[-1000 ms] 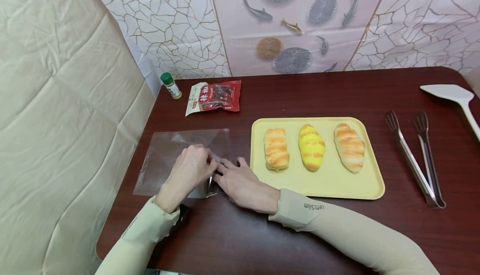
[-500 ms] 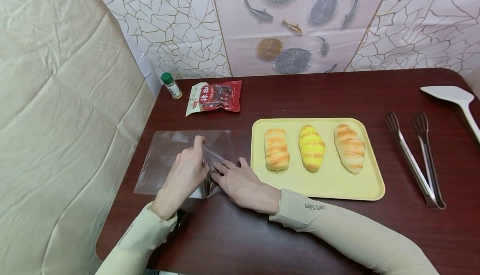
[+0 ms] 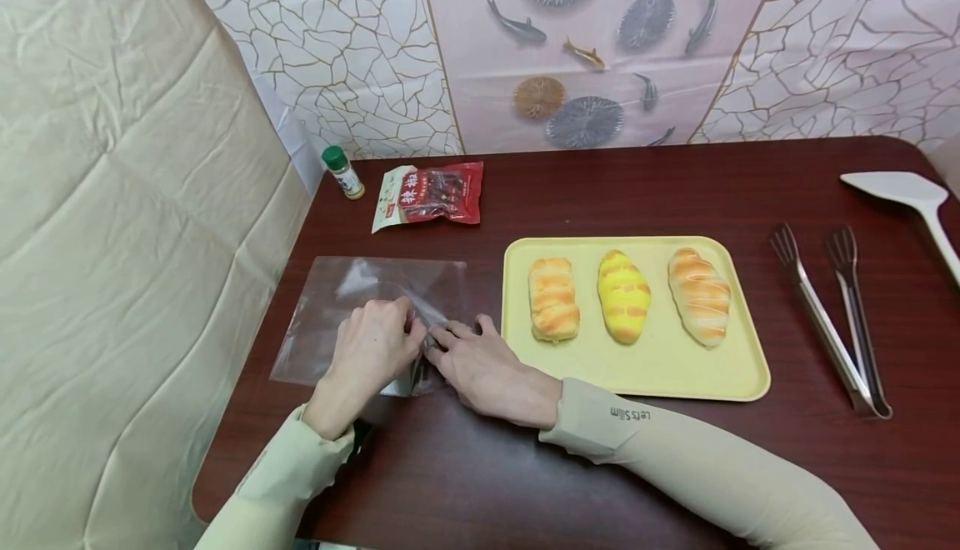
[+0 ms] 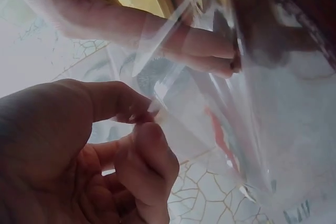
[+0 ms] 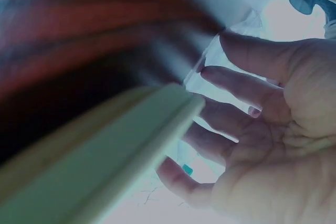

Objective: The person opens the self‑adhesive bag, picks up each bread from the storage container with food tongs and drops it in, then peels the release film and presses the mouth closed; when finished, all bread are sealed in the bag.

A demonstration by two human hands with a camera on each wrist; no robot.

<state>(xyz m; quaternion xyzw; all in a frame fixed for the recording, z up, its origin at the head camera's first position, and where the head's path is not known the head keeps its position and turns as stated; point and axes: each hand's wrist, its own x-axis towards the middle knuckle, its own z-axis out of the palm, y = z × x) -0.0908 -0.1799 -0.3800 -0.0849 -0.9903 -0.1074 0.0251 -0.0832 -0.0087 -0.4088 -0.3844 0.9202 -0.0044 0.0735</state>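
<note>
A clear plastic bag (image 3: 309, 329) lies flat on the dark table, left of the tray. Its right part is lifted and creased between the hands. With thumb and index finger, my left hand (image 3: 367, 346) pinches a fold of the film, seen closely in the left wrist view, where the bag (image 4: 294, 124) stretches away to the right. My right hand (image 3: 483, 371) rests its fairly straight, spread fingertips on the bag's right side. In the right wrist view the right hand (image 5: 257, 114) has extended fingers, with the tray's edge (image 5: 121, 150) close by.
On the yellow tray (image 3: 637, 375) lie three bread pieces: a ridged one (image 3: 553, 298), a yellow one (image 3: 624, 296) and an oval one (image 3: 699, 296). Tongs (image 3: 832, 333) and a white spatula (image 3: 900, 187) lie right. A green-capped shaker (image 3: 344, 173) and red chili packet (image 3: 441, 194) sit behind.
My left hand's index finger stretched out half a second ago and is now bent back against the thumb on the film. The bag has shifted slightly away. The right hand has barely moved.
</note>
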